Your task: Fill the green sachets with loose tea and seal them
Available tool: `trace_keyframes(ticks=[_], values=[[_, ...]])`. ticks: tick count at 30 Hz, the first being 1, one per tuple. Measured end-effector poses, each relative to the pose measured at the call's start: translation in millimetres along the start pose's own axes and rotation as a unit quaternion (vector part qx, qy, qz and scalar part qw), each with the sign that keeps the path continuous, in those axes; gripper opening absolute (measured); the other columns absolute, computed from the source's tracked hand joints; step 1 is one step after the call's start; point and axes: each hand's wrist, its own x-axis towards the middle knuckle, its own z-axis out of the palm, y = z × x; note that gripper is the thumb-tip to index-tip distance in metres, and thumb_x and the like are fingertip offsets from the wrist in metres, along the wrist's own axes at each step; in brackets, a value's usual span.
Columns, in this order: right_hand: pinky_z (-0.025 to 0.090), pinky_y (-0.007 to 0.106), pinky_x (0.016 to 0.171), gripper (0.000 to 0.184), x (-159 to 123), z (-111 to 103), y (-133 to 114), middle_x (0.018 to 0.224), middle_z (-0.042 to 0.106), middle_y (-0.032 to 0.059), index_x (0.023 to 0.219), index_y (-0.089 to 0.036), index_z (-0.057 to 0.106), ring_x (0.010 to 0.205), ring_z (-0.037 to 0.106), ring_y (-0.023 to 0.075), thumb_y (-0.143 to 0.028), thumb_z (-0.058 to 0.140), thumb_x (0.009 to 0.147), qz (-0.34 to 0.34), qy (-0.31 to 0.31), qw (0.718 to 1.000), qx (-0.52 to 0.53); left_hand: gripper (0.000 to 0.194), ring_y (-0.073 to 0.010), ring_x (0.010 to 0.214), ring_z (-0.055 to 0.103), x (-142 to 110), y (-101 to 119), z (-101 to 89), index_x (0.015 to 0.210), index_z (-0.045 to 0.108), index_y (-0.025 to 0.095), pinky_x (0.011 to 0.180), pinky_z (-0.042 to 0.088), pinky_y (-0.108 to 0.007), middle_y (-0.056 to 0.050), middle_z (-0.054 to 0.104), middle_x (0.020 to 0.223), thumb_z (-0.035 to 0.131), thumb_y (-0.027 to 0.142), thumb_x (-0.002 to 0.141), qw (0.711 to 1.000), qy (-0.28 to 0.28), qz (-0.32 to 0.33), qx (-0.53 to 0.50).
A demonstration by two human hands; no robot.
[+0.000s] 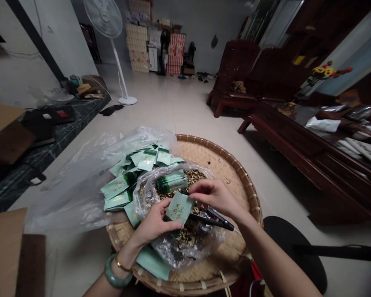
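Note:
My left hand [156,222] grips a pale green packet [178,209] with gold lettering, thumb across its front. At the packet's upper right corner, my right hand [212,196] pinches the edge between thumb and fingers. Behind and right of the packet is a black two-armed tool [218,218], like a hair straightener, partly hidden by the packet and right hand. Below them a clear plastic bag [200,253] lies open, filled with dark and yellowish dried bits [196,175]. On those bits rests a row of stacked green packets [174,181].
A round woven bamboo tray [235,173] carries the bag. Many green packets [146,159] heap at its left in a large clear plastic bag [77,198]. A cardboard box [4,243] stands left, a black round base [292,247] right. Farther off are a white fan [116,62] and wooden furniture [284,128].

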Motion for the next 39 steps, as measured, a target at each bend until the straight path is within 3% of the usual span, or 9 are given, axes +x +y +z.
trace_keyframes(ticks=[5,8,13,18,24,26,29,33,39], values=[[0.051,0.035,0.08,0.016,2,-4,3,0.093,0.071,0.0055,0.093,-0.02,0.069,0.088,0.064,0.0185,-0.03,0.065,0.082,-0.042,0.142,0.987,-0.061,0.053,-0.0237,0.091,0.066,5,1,1.2,0.107,0.062,0.013,0.083,0.05,-0.037,-0.01,0.072,0.103,0.078,0.025,0.058,0.997,0.069,0.022,0.037],[0.051,0.035,0.075,0.035,-1,9,0,0.1,0.071,0.0073,0.107,-0.02,0.067,0.087,0.064,0.0199,-0.034,0.073,0.075,-0.056,0.081,0.99,-0.099,0.046,-0.0232,0.087,0.066,6,5,5.7,0.102,0.064,0.013,0.08,0.051,-0.035,-0.008,0.072,0.097,0.076,0.023,0.059,0.99,0.104,0.043,0.085],[0.046,0.025,0.06,0.009,1,27,6,0.073,0.072,0.0027,0.079,-0.016,0.073,0.066,0.061,0.0142,-0.024,0.07,0.076,0.018,0.039,0.999,-0.029,0.041,-0.0221,0.081,0.067,6,11,7.9,0.097,0.066,0.014,0.073,0.053,-0.032,-0.006,0.073,0.09,0.076,0.033,0.062,0.992,0.102,0.045,0.062],[0.038,0.022,0.051,0.022,3,25,10,0.059,0.064,-0.0013,0.072,-0.015,0.073,0.052,0.051,0.0093,-0.033,0.064,0.08,0.045,-0.045,0.997,0.044,0.04,-0.0156,0.06,0.063,8,16,4.6,0.08,0.066,0.013,0.056,0.05,-0.024,-0.001,0.069,0.066,0.072,0.05,0.068,0.993,0.113,0.029,-0.026],[0.039,0.021,0.047,0.022,2,33,14,0.059,0.062,-0.0003,0.073,-0.014,0.071,0.051,0.05,0.0096,-0.035,0.064,0.078,0.066,0.023,0.994,0.086,0.036,-0.0127,0.053,0.059,8,13,10.2,0.075,0.063,0.014,0.051,0.046,-0.021,0.001,0.066,0.061,0.07,0.049,0.07,0.99,0.137,0.032,-0.025],[0.043,0.023,0.05,0.019,0,36,15,0.062,0.064,0.0013,0.074,-0.014,0.071,0.054,0.054,0.0112,-0.032,0.065,0.077,0.039,0.054,0.994,0.082,0.032,-0.0149,0.06,0.063,7,11,11.3,0.082,0.064,0.014,0.056,0.049,-0.023,-0.001,0.069,0.068,0.071,0.043,0.069,0.991,0.127,0.049,-0.005],[0.05,0.027,0.061,0.013,-7,38,12,0.076,0.067,0.0052,0.081,-0.016,0.07,0.069,0.062,0.0155,-0.027,0.063,0.081,-0.084,0.106,0.991,0.022,0.028,-0.0182,0.072,0.066,6,9,10.3,0.087,0.067,0.015,0.066,0.052,-0.027,-0.003,0.072,0.079,0.074,0.029,0.064,0.982,0.141,0.09,0.092],[0.053,0.033,0.075,0.017,-23,34,6,0.097,0.064,0.0086,0.102,-0.02,0.066,0.089,0.062,0.0184,-0.022,0.058,0.086,-0.22,0.087,0.967,-0.094,0.018,-0.0197,0.08,0.067,4,5,6.7,0.085,0.071,0.018,0.076,0.052,-0.03,-0.003,0.074,0.084,0.069,0.021,0.067,0.961,0.162,0.133,0.183],[0.05,0.034,0.069,0.015,-35,29,5,0.097,0.063,0.0094,0.1,-0.019,0.063,0.086,0.057,0.0201,-0.02,0.052,0.091,-0.232,0.039,0.927,-0.294,0.02,-0.0196,0.082,0.068,5,-5,4.8,0.087,0.073,0.02,0.078,0.053,-0.03,-0.003,0.075,0.086,0.069,0.015,0.068,0.957,0.141,0.142,0.209]])
